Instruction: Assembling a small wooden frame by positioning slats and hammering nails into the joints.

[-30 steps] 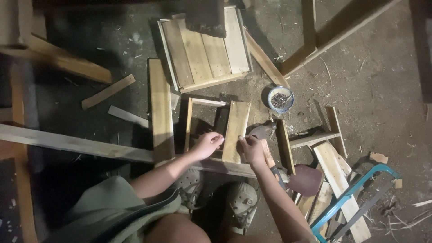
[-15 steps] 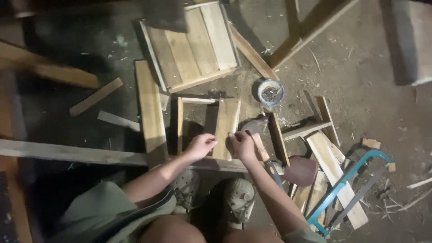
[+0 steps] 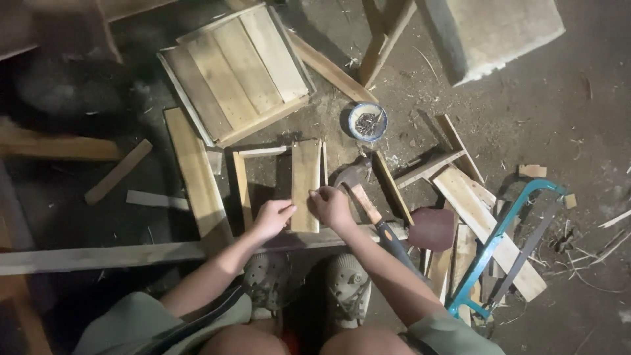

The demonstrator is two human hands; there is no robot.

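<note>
My left hand rests on the near end of a short wooden slat that lies across a small wooden frame on the floor. On the same slat's right side, my right hand has its fingers pinched; whether it holds something small, I cannot tell. A hammer with a wooden handle lies just right of that hand. Both hands sit above a long batten in front of my shoes.
A slatted wooden panel lies further off. A small round bowl of nails stands right of it. A teal hacksaw, loose slats and offcuts lie at right. A long plank lies left of the frame.
The view has shifted, so everything sits lower and further right in the frame. My two hands have come closer together on the slat's near end.
</note>
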